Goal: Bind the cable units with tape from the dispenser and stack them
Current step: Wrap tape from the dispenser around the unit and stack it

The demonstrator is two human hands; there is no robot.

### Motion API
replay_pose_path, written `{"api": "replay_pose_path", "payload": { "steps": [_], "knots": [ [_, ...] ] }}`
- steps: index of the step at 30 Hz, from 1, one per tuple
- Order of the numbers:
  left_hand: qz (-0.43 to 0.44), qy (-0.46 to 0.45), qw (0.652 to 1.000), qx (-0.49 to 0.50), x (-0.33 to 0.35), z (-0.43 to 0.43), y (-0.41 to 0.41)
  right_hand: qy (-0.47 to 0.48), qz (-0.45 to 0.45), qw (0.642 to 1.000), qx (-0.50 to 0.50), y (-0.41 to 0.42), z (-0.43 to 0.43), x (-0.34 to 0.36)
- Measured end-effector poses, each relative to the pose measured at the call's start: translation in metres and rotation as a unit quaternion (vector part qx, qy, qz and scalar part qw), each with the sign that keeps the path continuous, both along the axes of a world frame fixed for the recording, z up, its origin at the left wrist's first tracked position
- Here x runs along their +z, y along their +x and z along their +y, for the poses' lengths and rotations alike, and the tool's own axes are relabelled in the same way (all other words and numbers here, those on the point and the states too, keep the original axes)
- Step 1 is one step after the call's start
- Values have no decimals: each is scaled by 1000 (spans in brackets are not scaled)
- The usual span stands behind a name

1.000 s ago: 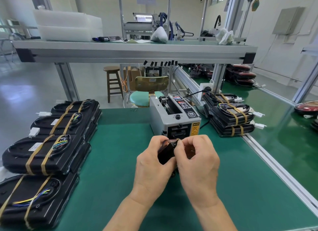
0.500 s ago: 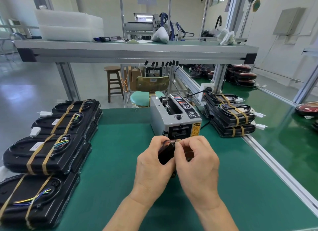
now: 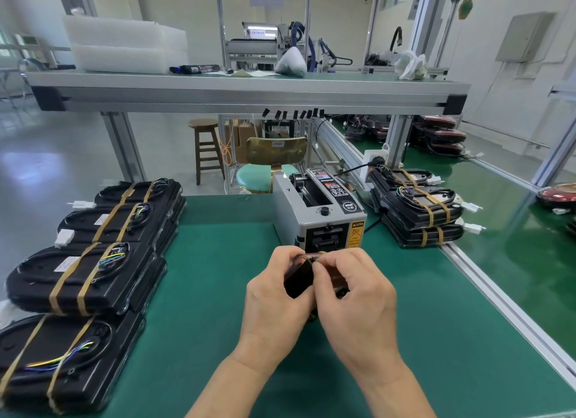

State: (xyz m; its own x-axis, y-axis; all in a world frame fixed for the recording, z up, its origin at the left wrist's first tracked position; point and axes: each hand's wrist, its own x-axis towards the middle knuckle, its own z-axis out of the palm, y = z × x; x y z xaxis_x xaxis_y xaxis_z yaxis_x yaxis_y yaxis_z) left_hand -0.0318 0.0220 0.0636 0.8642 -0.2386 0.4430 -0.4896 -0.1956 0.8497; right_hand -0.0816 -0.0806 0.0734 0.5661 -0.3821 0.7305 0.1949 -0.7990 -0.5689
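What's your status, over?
Left hand and right hand grip a small dark piece. Tape dispenser just beyond. Bound units stacked left; another stack right.

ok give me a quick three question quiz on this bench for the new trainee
1. True or false: the left hand and right hand both grip a small dark item.
2. The tape dispenser stands: A) just beyond the hands, B) nearer than the hands, C) held in the hands.
3. How many tan tape bands cross each bound unit on the left?
Key: 1 true; 2 A; 3 two.
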Motion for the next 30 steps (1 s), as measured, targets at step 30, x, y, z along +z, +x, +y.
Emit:
{"api": "replay_pose_path", "payload": {
  "steps": [30],
  "knots": [
    [12, -18, 999, -25, 0, 5, 3, -6, 34, 997, 75, -5, -2, -23]
  ]
}}
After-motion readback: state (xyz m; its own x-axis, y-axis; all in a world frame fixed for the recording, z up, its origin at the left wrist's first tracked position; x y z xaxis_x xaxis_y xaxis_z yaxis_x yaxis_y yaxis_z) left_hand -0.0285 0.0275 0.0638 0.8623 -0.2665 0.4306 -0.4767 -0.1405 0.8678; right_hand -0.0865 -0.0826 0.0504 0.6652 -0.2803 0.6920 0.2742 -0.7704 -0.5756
